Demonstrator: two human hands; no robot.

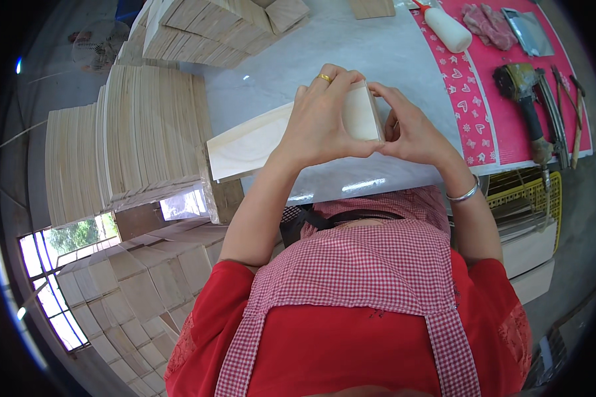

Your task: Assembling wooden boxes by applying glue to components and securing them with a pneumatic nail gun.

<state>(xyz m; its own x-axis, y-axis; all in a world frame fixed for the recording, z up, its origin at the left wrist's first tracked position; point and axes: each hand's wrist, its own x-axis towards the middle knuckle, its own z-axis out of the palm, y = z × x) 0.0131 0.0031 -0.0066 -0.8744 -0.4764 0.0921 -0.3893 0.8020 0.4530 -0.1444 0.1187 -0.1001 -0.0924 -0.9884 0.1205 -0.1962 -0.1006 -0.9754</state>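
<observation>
Pale thin wooden boards [248, 142] are held together at an angle near the front edge of the table. A long one stretches to the left, and a shorter board [360, 116] stands across its right end. My left hand [320, 119], with a gold ring, grips the boards from the left, fingertips over the far top corner and thumb at the near corner. From the right, my right hand [414, 129] pinches the same end, its thumb meeting the left thumb at the near corner. How the boards join is partly hidden by my fingers.
Tall stacks of thin wooden boards [152, 129] stand at the left, with more stacks [208, 33] behind. On the pink mat at right lie a nail gun [528, 109], a white glue bottle [447, 30] and a pink cloth [489, 26]. A yellow crate [556, 198] sits below.
</observation>
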